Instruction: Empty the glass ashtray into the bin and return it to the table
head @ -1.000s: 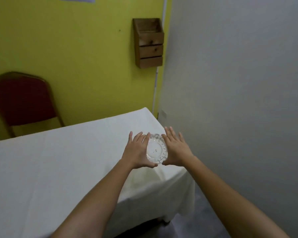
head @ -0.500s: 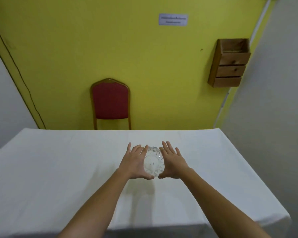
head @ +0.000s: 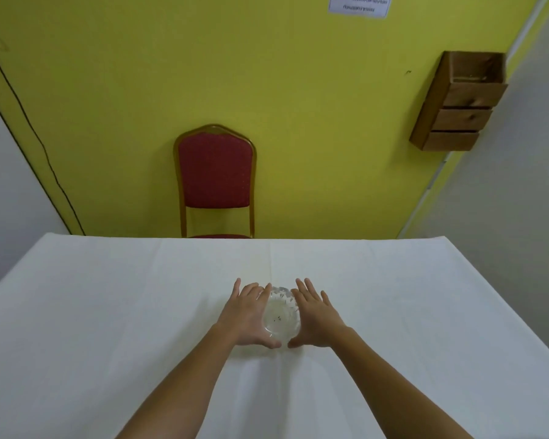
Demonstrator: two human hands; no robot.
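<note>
Hands: a person's left hand point(head: 247, 315) and right hand point(head: 315, 318) cup a glass ashtray point(head: 281, 316) from either side, fingers spread and flat along its wall, thumbs nearly meeting on the near side.
Ashtray: upright between the palms, over the middle of the table point(head: 108, 312), nearer its near edge than its far one — whether it already rests on the cloth cannot be told.
Contents: a few dark specks show in the bowl, so it looks emptied or nearly so.
Risk: smooth glass pressed only between open palms could slip if the hands part unevenly, and it would likely knock the table or roll.
Risk, second: letting go before it is fully down could tip it — the cloth is soft and creased in lines.
Surface: white cloth over the whole table, nothing else on it.
Room: a red chair point(head: 216, 172) stands beyond the far edge against a yellow wall point(head: 171, 74); a wooden box point(head: 457, 103) hangs on that wall at right, a notice point(head: 358, 4) above; no bin is in view.
</note>
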